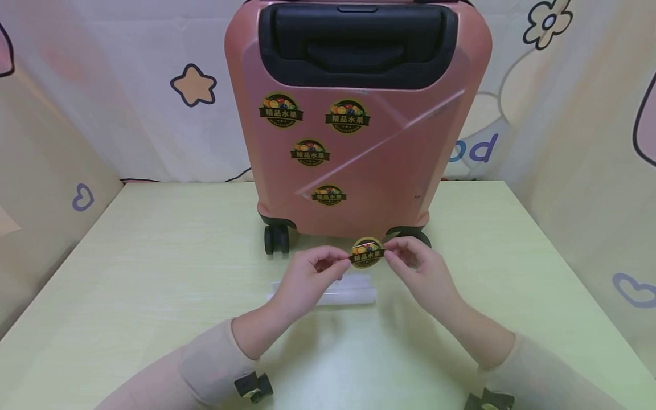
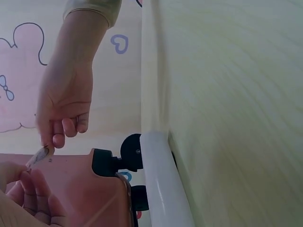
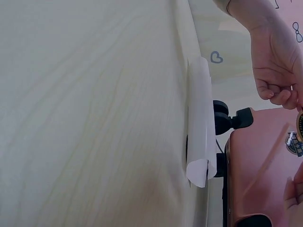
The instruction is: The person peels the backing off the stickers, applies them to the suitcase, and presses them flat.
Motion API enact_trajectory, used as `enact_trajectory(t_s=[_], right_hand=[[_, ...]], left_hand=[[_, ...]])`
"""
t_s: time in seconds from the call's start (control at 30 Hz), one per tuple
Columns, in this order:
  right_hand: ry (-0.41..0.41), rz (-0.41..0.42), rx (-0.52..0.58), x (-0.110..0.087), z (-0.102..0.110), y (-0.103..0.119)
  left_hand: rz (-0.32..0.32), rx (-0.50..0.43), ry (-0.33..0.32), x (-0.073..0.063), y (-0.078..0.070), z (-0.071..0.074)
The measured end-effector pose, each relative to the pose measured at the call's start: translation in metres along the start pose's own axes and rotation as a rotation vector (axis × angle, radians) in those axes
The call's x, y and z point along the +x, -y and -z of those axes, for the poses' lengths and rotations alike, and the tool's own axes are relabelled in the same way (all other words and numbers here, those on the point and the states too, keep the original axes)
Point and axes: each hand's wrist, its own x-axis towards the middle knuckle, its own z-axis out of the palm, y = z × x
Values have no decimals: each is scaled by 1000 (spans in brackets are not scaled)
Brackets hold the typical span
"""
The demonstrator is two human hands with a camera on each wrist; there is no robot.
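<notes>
In the head view, my left hand [image 1: 307,279] and right hand [image 1: 422,273] pinch opposite ends of a round fruit-label sticker [image 1: 367,253] with a dark banner across it. They hold it in the air in front of the lower edge of a pink suitcase [image 1: 379,154]. Several matching stickers [image 1: 310,153] are on the suitcase's left half. From the left wrist view, the held sticker [image 2: 38,157] appears almost edge-on between the fingertips. Part of the right hand [image 3: 294,194] is cut off by the frame edge in the right wrist view.
A rolled white sheet [image 1: 348,294] lies on the pale table [image 1: 154,273] below the hands, partly covered by the left one. Black wheels [image 1: 277,239] support the suitcase, whose black handle recess [image 1: 359,45] faces me. A patterned curtain [image 1: 128,102] hangs behind.
</notes>
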Motion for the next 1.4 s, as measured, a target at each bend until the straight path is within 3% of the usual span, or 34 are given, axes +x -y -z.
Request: enact_trajectory(t_s=[0.13,0.37,0.6,1.17,1.4], right_hand=[[14,-12,11,0,1,1],[-20,83,26,1,4,-3],[20,41,27,6,4,-3],[18,-8,55,7,4,-1],[17,62,80,6,6,0]], left_hand=[[-10,15,-4,2,1,2],[-25,106,-29,7,2,8],[-6,98,6,7,2,6],[-11,77,29,9,1,8],[-33,84,32,10,0,10]])
